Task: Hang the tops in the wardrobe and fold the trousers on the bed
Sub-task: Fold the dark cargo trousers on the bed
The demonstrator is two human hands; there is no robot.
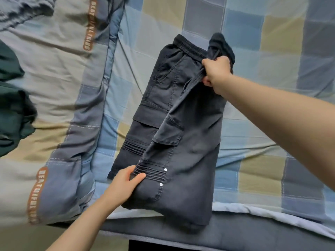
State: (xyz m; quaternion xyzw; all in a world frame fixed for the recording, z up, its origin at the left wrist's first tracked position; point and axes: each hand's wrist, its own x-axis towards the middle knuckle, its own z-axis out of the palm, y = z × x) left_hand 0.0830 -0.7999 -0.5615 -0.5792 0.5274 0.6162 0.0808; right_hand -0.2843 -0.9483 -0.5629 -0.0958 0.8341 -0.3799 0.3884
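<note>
Our left hand [125, 182] pinches the ribbed knee of the dark cargo trousers [181, 127], lying on the checked bed sheet [253, 51]; our right hand [216, 71] grips their waistband.

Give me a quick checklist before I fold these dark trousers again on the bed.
1. Right hand grips the waist end of the trousers: ok.
2. Left hand holds the ribbed knee edge: ok.
3. Legs stacked evenly: not ok, the lower leg sticks out on the left.
4. Trousers fully on the bed: not ok, the near end hangs over the mattress edge.
5. Waistband flat: not ok, one side is bunched up by the right hand.
6. Hems aligned: cannot tell.
</note>
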